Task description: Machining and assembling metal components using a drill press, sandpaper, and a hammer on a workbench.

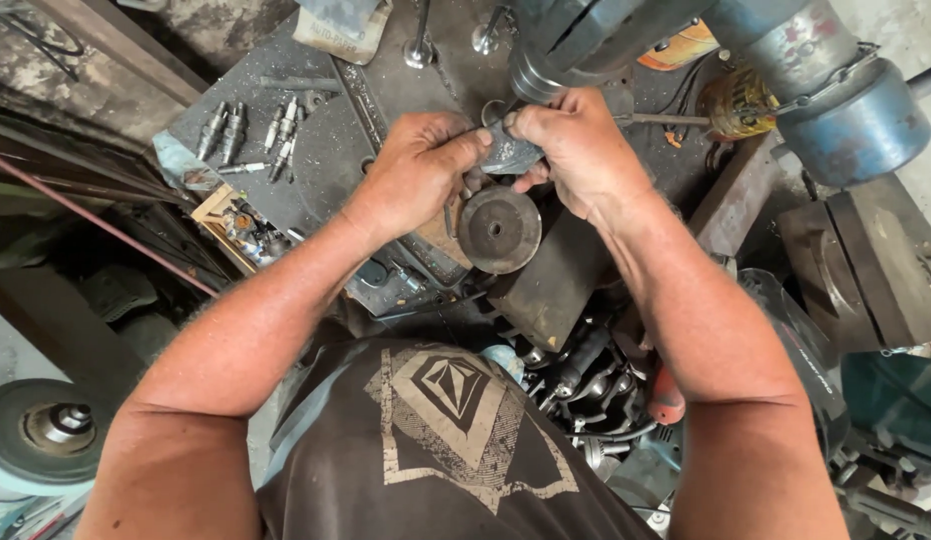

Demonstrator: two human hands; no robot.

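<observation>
Dark shirt [436,450] (maybe sleeveless), pale diamond print.

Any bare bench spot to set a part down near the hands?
One bare patch on the dark bench top, between the spark plugs and the left hand. Crowded elsewhere: round disc and right hand under the machine head, parts clutter below.

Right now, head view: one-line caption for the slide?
Both hands, left hand and right hand, pinch a small grey metal piece above a round metal disc on a cluttered workbench.
</observation>
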